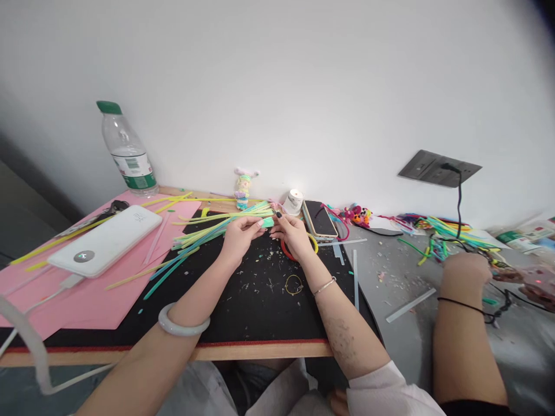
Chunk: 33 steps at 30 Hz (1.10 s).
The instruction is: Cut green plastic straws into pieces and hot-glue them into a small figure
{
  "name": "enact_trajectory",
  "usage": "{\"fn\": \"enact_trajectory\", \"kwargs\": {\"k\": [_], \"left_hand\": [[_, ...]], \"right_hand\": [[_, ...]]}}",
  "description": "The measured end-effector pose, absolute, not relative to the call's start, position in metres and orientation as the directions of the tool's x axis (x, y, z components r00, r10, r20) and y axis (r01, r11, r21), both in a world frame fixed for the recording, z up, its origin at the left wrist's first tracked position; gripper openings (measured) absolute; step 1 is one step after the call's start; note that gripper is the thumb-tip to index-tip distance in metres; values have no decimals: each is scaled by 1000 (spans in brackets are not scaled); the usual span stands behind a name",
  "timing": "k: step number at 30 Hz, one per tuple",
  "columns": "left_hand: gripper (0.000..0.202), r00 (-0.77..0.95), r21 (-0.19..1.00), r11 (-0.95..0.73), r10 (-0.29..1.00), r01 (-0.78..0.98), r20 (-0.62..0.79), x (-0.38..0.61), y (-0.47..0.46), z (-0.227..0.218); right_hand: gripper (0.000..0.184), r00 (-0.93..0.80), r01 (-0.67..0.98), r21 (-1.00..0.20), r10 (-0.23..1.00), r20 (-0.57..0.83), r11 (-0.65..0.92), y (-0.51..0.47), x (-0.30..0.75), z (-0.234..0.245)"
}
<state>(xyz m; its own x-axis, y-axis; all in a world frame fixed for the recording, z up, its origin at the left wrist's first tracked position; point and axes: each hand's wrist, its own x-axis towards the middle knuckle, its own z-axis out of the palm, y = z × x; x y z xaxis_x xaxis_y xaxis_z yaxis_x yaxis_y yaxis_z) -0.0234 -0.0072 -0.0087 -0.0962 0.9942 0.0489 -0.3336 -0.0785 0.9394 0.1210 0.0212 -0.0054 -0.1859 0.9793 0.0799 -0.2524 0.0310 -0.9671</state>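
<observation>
My left hand [240,238] pinches a small mint-green piece [267,222] between thumb and fingertips, above the black mat [255,306]. Close beside it, my right hand [293,236] has its fingers drawn together; what lies between them is hidden. A bundle of yellow, green and blue pipe cleaners [195,234] spreads over the mat to the left of my hands. Behind my left hand a small pastel figure [243,188] stands upright against the wall. Red and yellow rings [285,251] lie partly under my right hand, and a thin gold-coloured ring [293,285] rests nearer me.
At left are a white power bank [106,240], pink sheets [99,300] and a plastic bottle [129,153]. A paper cup [293,202] and a phone [319,218] sit behind my right hand. Another person's arm [466,341] reaches in at right, near glue sticks [410,305] and a cable.
</observation>
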Motion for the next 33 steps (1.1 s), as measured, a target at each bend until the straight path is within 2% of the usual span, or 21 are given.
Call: {"fn": "enact_trajectory", "kwargs": {"k": [4,8,14,20,23,25,29,31,33], "left_hand": [[29,-118,926,-60,993,-373,17,-24,-7,-8],[29,-122,909,-42,992,-415,-10,-24,-6,-9],[29,-122,907,-34,992,-419,-19,-24,-6,-10],[27,-113,861,-1,991,-509,-66,-25,-5,-10],[26,-104,833,20,990,-553,-92,-26,-4,-10],[26,-99,821,27,990,-570,-102,-27,-3,-11],[26,-92,810,31,990,-586,-105,-27,-3,-11],[26,-89,807,34,990,-589,-107,-26,-2,-12],[26,-85,804,36,991,-594,-108,-26,-2,-12]], "right_hand": [[24,-24,-212,-970,992,123,115,25,125,-8],[18,78,-89,-979,982,175,181,28,129,-7],[23,15,-39,-979,980,200,201,26,129,-4],[35,-71,-59,-979,977,199,195,25,128,-7],[42,-132,-128,-975,971,200,184,22,127,-6],[43,-199,-254,-960,965,169,115,20,127,-2],[27,-400,-470,-875,912,91,-119,15,129,7],[19,-442,-506,-845,894,81,-174,14,129,10],[20,-445,-517,-836,892,77,-186,13,129,11]]}}
